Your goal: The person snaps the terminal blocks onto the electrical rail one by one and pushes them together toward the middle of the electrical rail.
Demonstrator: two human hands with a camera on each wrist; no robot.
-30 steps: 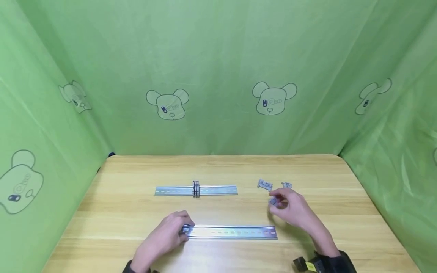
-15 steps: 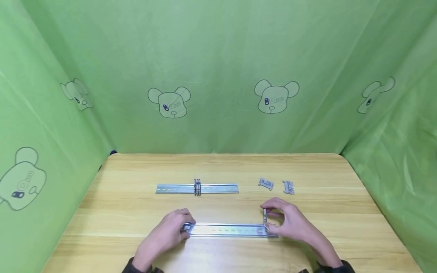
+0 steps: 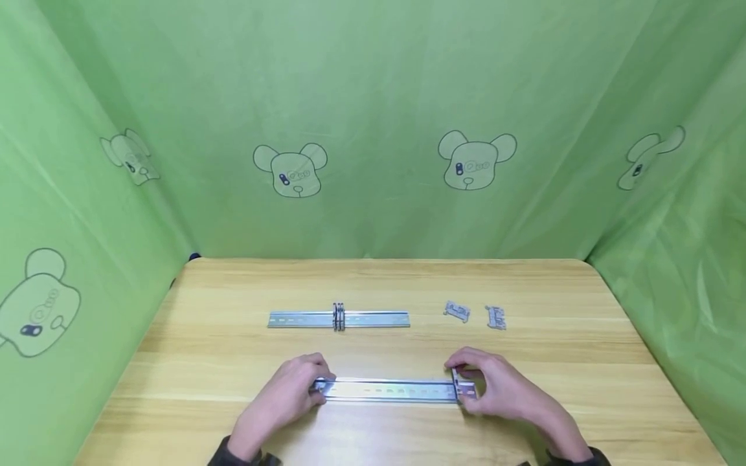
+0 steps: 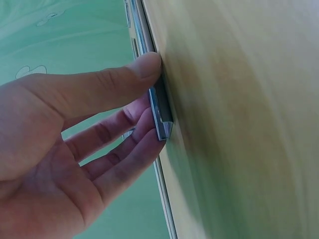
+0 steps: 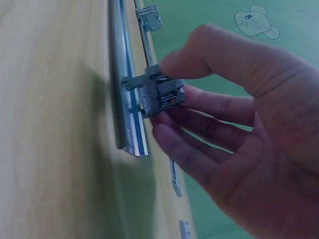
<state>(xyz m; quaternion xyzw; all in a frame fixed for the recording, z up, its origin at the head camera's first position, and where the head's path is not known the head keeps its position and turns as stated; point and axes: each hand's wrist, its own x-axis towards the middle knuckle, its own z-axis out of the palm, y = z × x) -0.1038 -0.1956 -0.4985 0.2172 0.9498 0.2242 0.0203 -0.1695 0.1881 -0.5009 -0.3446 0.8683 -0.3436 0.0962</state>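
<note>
Along the front of the table lies a slotted metal DIN rail (image 3: 390, 391). My left hand (image 3: 289, 390) grips its left end; in the left wrist view, the thumb presses one edge of the rail (image 4: 160, 107) and the fingers are on the other side. Near the right end, my right hand (image 3: 501, 390) pinches a thin grey terminal block (image 5: 162, 92) between thumb and fingers. The block stands upright across the rail, its feet at the rail's edges. Whether it is clipped on cannot be told.
Farther back lies a second DIN rail (image 3: 303, 319) with a few terminal blocks (image 3: 339, 317) standing side by side near its middle. Two loose grey terminal blocks (image 3: 457, 311) lie flat at the back right. Green curtains (image 3: 373, 129) enclose the wooden table (image 3: 373, 278).
My right hand has picked a terminal block up from the back right, carried it toward me to the near rail's right end and lowered it there. My left hand has stayed on the rail.
</note>
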